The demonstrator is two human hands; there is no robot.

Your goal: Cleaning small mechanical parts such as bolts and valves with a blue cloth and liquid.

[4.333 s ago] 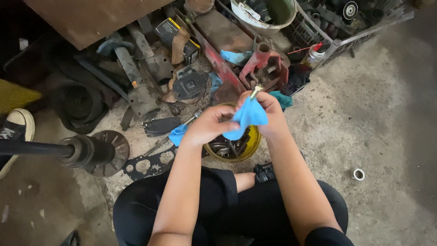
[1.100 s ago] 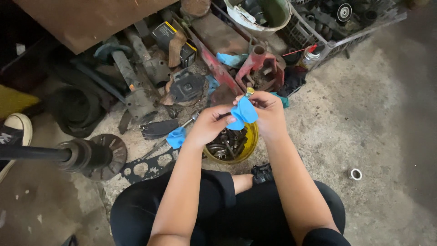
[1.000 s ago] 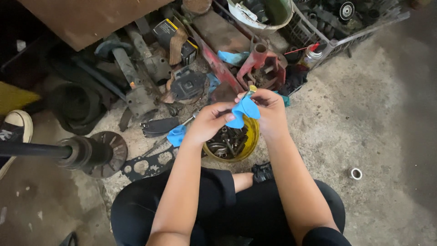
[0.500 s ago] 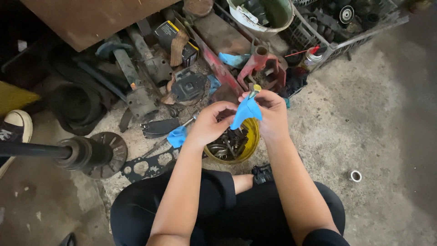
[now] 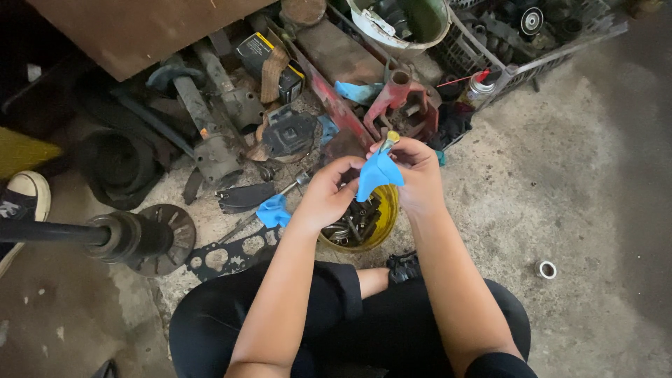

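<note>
**Blue rag and small part held over the yellow bowl**

At your far left a dark steel axle shaft (image 5: pixel 105 234) runs in from the edge and ends at a rusty round flange. Just beside it a flat, perforated gasket (image 5: pixel 231 255) lies on the gritty concrete floor (image 5: pixel 581 182), next to a crumpled scrap of blue cloth (image 5: pixel 274 211).

Your left hand (image 5: pixel 329 196) is curled, its fingertips pinching the lower edge of a soft blue rag (image 5: pixel 378 175). The rag peaks upward between both hands, folded to a rough cone. Directly under it sits a round yellow bowl (image 5: pixel 385 227) filled with dark, oily metal parts; your hands hover above its rim, apart from it.

Your right hand (image 5: pixel 418 175) is closed round the rag's other side, and its thumb and forefinger grip a small slim part with a yellowish tip (image 5: pixel 390 138) poking out at the top. What the part is, the view is too small to tell.

Beyond your hands stands a red cast-metal piece (image 5: pixel 402 105), and to its right a spray can (image 5: pixel 476 87) against a grey crate. A small white ring (image 5: pixel 545 269) lies alone at your right.

Compared with half a second ago, your hands and rag sit in nearly the same spot; the rag's fold has barely shifted.
</note>
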